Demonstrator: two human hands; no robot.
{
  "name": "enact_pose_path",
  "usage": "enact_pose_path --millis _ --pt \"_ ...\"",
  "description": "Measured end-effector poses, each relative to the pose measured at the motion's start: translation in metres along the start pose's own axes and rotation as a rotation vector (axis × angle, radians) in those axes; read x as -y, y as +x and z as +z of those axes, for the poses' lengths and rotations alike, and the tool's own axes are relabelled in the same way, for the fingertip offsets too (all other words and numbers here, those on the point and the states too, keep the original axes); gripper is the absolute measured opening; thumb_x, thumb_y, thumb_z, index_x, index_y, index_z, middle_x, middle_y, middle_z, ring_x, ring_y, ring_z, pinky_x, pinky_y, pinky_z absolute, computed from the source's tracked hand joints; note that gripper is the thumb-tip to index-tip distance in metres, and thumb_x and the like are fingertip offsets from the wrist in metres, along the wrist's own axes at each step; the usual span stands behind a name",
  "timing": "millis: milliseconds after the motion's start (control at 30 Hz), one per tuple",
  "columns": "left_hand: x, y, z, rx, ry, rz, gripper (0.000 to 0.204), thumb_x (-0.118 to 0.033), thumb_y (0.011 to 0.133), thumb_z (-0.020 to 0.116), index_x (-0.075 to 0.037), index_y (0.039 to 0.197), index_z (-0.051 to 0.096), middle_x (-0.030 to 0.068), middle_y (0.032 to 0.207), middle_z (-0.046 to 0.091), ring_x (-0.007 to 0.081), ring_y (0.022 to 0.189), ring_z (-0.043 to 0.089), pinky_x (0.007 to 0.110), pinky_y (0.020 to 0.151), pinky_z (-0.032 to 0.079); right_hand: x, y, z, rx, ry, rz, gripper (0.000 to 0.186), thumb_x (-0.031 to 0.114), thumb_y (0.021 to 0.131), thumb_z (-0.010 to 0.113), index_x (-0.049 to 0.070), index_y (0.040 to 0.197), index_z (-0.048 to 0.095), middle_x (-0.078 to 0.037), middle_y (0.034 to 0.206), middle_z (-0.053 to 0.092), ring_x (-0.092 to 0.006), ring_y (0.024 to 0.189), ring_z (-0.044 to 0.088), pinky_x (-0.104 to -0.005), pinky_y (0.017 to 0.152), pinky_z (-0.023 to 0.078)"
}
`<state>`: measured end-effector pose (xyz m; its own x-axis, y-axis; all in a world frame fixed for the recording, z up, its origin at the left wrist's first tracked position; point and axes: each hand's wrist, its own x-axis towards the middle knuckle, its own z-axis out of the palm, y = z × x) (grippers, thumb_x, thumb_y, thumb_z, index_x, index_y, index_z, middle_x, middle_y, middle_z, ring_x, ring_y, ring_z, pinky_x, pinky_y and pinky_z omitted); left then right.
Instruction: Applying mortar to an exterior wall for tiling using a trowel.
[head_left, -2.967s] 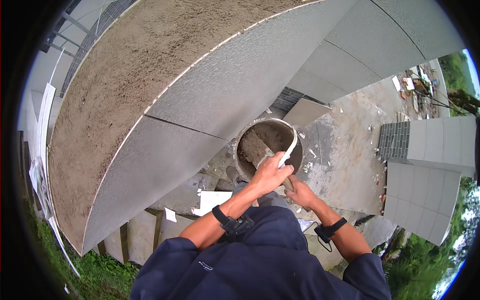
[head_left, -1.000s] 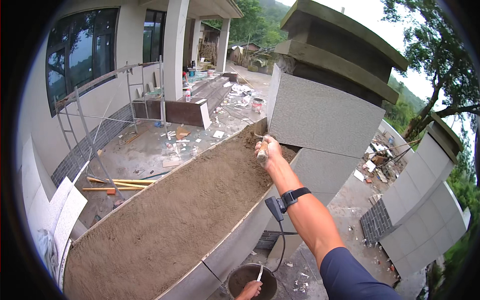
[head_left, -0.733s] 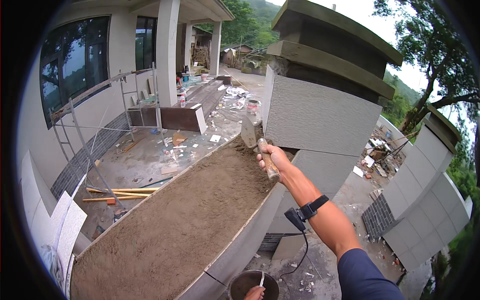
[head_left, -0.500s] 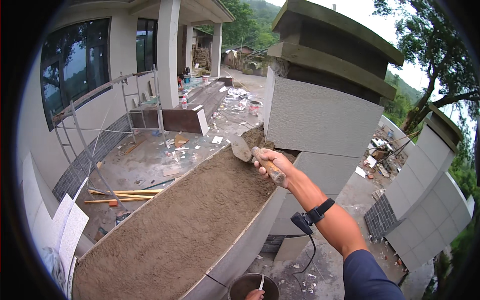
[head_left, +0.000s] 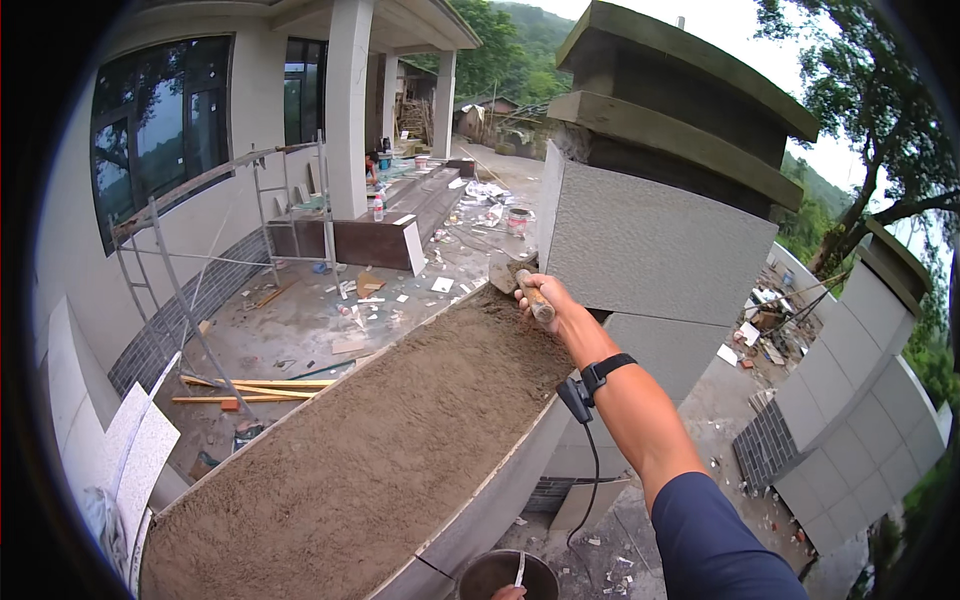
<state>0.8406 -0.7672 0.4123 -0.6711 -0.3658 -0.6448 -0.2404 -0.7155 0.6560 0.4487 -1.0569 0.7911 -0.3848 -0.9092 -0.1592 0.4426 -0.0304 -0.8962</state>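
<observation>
Watching remotely, I'm seeing the right hand (head_left: 554,298) gripping a wooden-handled, grey metal trowel (head_left: 541,306); pushing too hard could be spilling rough brown mortar (head_left: 385,425), just below the hand, over the edge.

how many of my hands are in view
2. Your right hand grips a wooden-handled metal trowel at the far end of the brown mortar bed; your left hand, mostly below the frame, is at the white handle of the round dark bucket.
</observation>
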Motion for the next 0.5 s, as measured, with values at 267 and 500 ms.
enact_pose_path --millis 267,500 --pt "-0.009 -0.006 0.011 0.008 0.000 -0.069 0.015 -0.023 0.095 0.051 -0.013 0.084 0.051 -0.0039 0.063 0.045 0.0066 0.046 0.039 0.022 0.040 0.030 0.020 0.047 -0.019 -0.147 0.183 -0.137 0.020 0.014 0.087 0.051 0.000 0.100 0.046 -0.012 0.079 0.055 -0.0176 0.053 0.055 -0.0275 0.042 0.049" --pt "-0.013 -0.012 0.008 -0.014 0.009 -0.046 0.010 -0.024 0.092 0.054 -0.016 0.086 0.054 -0.0046 0.059 0.045 0.0070 0.043 0.040 0.023 0.037 0.031 -0.024 -0.093 0.030 0.076 0.122 -0.091 0.017 0.018 0.093 0.045 0.014 0.109 0.044 -0.006 0.084 0.057 -0.0118 0.056 0.055 -0.0248 0.045 0.046"
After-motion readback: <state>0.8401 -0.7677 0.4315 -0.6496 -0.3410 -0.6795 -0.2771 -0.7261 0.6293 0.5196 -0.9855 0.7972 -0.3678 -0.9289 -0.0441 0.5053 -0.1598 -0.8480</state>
